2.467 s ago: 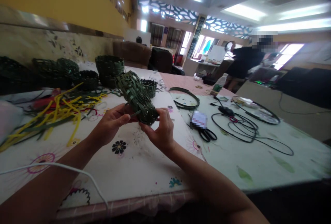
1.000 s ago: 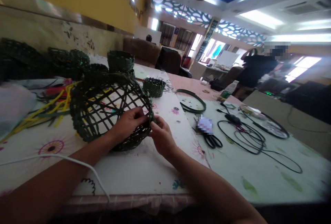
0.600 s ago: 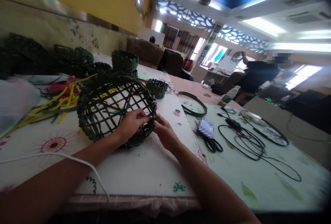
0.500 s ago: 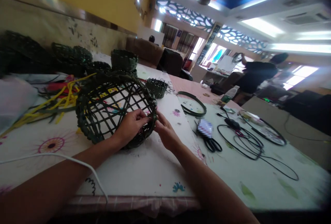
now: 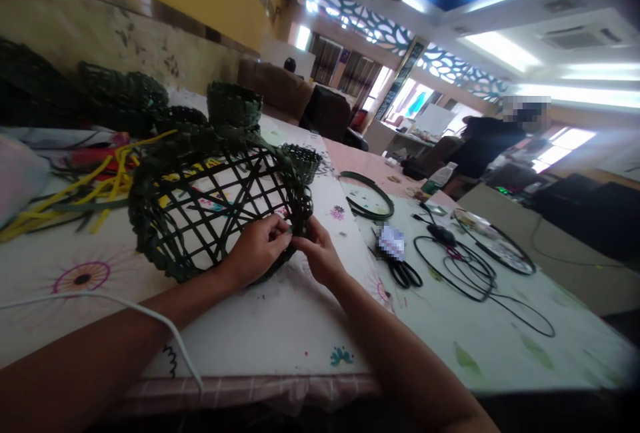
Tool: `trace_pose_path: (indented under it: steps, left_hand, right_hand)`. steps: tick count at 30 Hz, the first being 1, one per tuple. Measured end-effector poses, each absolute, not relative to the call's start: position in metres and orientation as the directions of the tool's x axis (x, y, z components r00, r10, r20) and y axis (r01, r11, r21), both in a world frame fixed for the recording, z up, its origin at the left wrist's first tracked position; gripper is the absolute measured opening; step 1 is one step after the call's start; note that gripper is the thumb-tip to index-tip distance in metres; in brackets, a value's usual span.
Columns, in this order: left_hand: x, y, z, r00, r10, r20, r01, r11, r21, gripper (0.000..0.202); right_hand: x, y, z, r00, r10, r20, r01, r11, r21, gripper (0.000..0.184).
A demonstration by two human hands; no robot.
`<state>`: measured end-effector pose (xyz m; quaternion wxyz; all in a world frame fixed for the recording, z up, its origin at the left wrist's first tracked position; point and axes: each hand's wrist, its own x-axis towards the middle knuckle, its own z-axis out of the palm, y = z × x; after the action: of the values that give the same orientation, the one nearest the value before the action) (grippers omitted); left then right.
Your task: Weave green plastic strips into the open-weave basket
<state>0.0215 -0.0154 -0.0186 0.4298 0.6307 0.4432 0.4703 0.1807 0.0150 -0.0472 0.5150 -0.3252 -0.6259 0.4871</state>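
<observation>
Both pinched shut, your left hand (image 5: 260, 250) and right hand (image 5: 317, 253) grip the rim of the green basket (image 5: 200, 206), tipped sideways near the worktop's (image 5: 280, 333) front edge: ease off and a strip could spring loose.

The large basket (image 5: 215, 200) lies on its side on the table (image 5: 280, 333), left of centre. The left hand (image 5: 257, 250) and right hand (image 5: 317, 253) meet at its near right rim. Behind it stands a stack of baskets (image 5: 234, 106), with a small basket (image 5: 303, 161) at its right rear and a heap of strips (image 5: 75, 193) to its left. Right of the hands lie scissors (image 5: 405, 273), behind them a hoop (image 5: 367, 196), and further right a tangle of cables (image 5: 475, 273)
</observation>
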Motion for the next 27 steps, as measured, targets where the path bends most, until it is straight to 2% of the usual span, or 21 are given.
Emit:
trace_pose_path:
  steps: [5, 10, 13, 16, 19, 23, 27]
  left_hand:
    - [0.022, -0.013, -0.027, 0.200, 0.942, 0.271, 0.238, -0.315, 0.919, 0.019]
    - [0.020, -0.007, -0.021, 0.185, 0.868, 0.460, 0.309, -0.496, 0.811, 0.012]
    - [0.019, -0.003, -0.014, 0.178, 0.839, 0.514, 0.258, -0.544, 0.799, 0.016]
    - [0.019, -0.002, -0.011, 0.157, 0.913, 0.377, 0.130, -0.397, 0.908, 0.014]
    - [0.019, 0.000, -0.014, 0.068, 0.984, 0.168, -0.115, -0.159, 0.981, 0.014]
    - [0.018, 0.006, -0.018, 0.068, 0.997, 0.044, -0.416, -0.012, 0.909, 0.011]
    - [0.021, 0.009, -0.018, 0.083, 0.994, -0.069, -0.548, 0.103, 0.830, 0.016]
  right_hand:
    - [0.180, 0.015, -0.049, -0.266, 0.925, 0.273, -0.162, 0.236, -0.958, 0.050]
    - [0.178, 0.016, -0.053, -0.279, 0.930, 0.242, -0.236, 0.178, -0.955, 0.046]
    - [0.175, 0.015, -0.055, -0.293, 0.931, 0.216, -0.269, 0.136, -0.953, 0.047]
    - [0.172, 0.012, -0.054, -0.306, 0.939, 0.157, -0.315, 0.056, -0.948, 0.046]
    - [0.171, 0.009, -0.049, -0.334, 0.925, 0.179, -0.355, 0.052, -0.933, 0.053]
    - [0.173, 0.009, -0.045, -0.333, 0.923, 0.194, -0.369, 0.061, -0.928, 0.056]
    - [0.174, 0.016, -0.052, -0.341, 0.928, 0.151, -0.394, 0.005, -0.919, 0.052]
